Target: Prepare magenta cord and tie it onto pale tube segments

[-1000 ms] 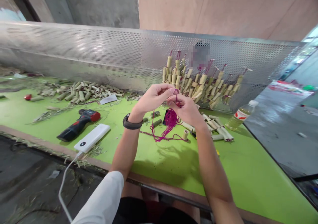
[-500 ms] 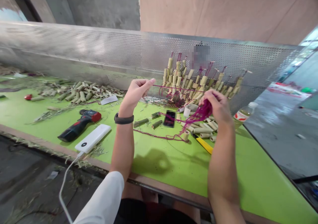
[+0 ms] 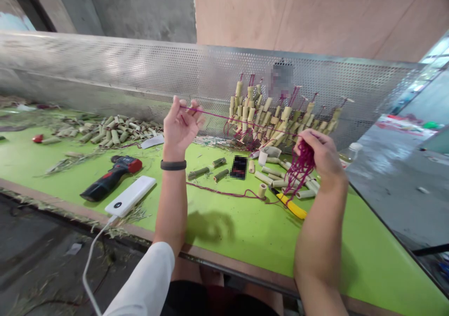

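Note:
A purple string (image 3: 228,116) stretches taut between my two hands above the table. My left hand (image 3: 180,131) is raised palm up, its fingers partly spread and curled, with the string running from the thumb tip across the fingers. In my right hand (image 3: 324,154) a tangled bundle of purple string (image 3: 302,168) is gripped, and loops of it hang down over cut bamboo tubes (image 3: 278,183). Below that hand lies a yellow utility knife (image 3: 293,207). Another length of string (image 3: 220,192) trails across the green tabletop past a short bamboo tube (image 3: 261,190).
Strung bamboo tubes (image 3: 270,119) lean against a perforated metal panel (image 3: 157,68). To the left are a cordless drill (image 3: 115,173), a white power bank (image 3: 131,196) with a cable, and a heap of bamboo pieces (image 3: 112,131). A bottle (image 3: 351,154) stands at the right edge.
My left hand has moved left and up, its fingers opening from a pinch. My right hand has shifted right with the string bundle, lengthening the stretched string.

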Motion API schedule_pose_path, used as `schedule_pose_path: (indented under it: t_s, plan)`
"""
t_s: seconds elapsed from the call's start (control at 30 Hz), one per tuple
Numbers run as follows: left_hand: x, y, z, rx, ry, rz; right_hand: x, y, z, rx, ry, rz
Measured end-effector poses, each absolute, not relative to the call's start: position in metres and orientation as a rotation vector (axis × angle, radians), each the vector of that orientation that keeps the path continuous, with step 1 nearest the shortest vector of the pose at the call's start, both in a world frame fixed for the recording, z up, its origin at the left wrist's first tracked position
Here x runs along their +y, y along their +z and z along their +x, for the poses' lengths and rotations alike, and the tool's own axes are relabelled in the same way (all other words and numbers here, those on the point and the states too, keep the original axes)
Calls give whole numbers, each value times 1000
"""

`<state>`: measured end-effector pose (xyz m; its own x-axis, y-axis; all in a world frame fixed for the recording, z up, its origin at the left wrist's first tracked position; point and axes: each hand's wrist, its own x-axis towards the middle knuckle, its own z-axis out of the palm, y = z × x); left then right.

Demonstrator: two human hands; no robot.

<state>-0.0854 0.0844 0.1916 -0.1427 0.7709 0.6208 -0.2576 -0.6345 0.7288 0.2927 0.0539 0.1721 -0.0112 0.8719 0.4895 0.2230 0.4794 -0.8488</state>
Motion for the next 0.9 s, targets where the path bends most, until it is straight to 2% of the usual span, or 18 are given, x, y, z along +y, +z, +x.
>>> schedule_pose_path:
  t_s: [0.2, 0.37, 0.6, 0.9]
  plan:
    - [80, 194, -92, 482, 1930, 1434, 43, 179, 285, -1766, 606, -1093]
    - [81, 197, -95, 632, 1962, 1546, 34, 186, 287, -1792, 526, -1074]
    - [81, 196, -110, 418, 2087, 1440, 12, 200, 290, -1932, 582, -1182]
    - [76, 197, -112, 508, 2192, 1245, 1, 203, 295, -2055, 678, -1132]
